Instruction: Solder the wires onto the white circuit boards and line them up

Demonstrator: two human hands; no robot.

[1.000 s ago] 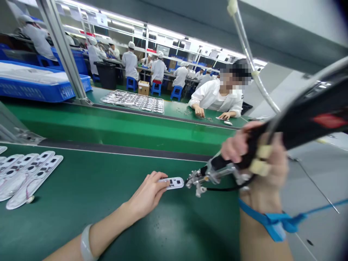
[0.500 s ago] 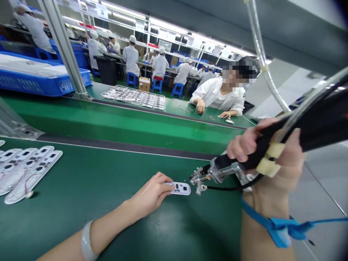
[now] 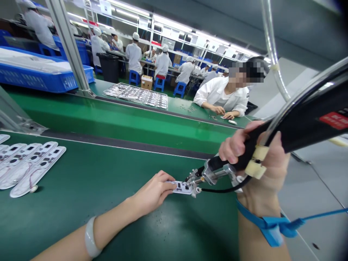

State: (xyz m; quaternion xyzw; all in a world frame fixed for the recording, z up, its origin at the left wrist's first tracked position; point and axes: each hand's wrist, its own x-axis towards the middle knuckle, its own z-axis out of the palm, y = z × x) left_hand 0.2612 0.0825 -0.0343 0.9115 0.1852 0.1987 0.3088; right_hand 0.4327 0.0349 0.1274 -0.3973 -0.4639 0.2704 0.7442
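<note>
Nearest at the lower right, a blue wrist strap circles the right forearm; a pale bracelet sits on the left one at the lower left; and here, right of centre, the small white board lies on the green desk, its left end pinched under the curled fingers of the left hand; the right hand is wrapped firmly around a black handheld tool, slanting in from the right edge; its metal tip assembly is right over the board's right end, though whether they touch cannot be told; out at the left edge, long white panels lie side by side, dark parts and thin wires showing; beyond runs a green channel; past it, a blue crate stands upper left, a tray of parts upper centre; at upper right a co-worker in white leans over, both hands down by small pieces; farthest back, people in white work along a line.
</note>
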